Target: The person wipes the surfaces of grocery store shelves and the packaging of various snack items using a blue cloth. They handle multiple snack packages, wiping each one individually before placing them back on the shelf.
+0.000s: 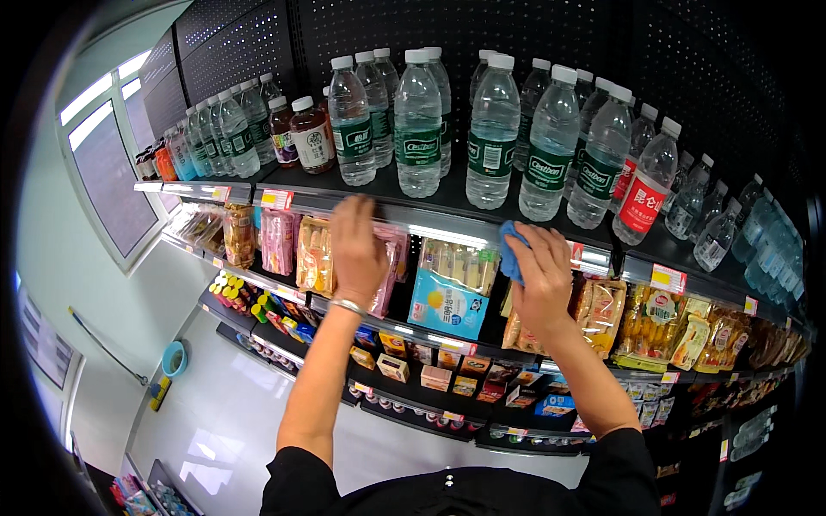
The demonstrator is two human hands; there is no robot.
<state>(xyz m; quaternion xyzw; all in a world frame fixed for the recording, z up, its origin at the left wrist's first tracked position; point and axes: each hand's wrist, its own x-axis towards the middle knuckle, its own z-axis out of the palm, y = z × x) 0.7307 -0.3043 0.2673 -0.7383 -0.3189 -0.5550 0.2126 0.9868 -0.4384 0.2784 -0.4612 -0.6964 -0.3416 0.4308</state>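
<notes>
My right hand is closed on a folded blue cloth, which it presses against the front edge of the upper shelf. Over that same edge, further left, my left hand is raised with its fingers stretched out and slightly blurred; it holds nothing that I can see. Behind the edge stand clear water bottles with green labels and white caps. Between my hands, on the shelf below, sits a blue and clear food package. Pink packages are partly covered by my left hand.
Dark tea-like bottles stand left of the water, and a red-labelled bottle stands at the right. Packaged breads line the second shelf. Small boxes fill a lower shelf. A light blue bucket rests on the floor at left.
</notes>
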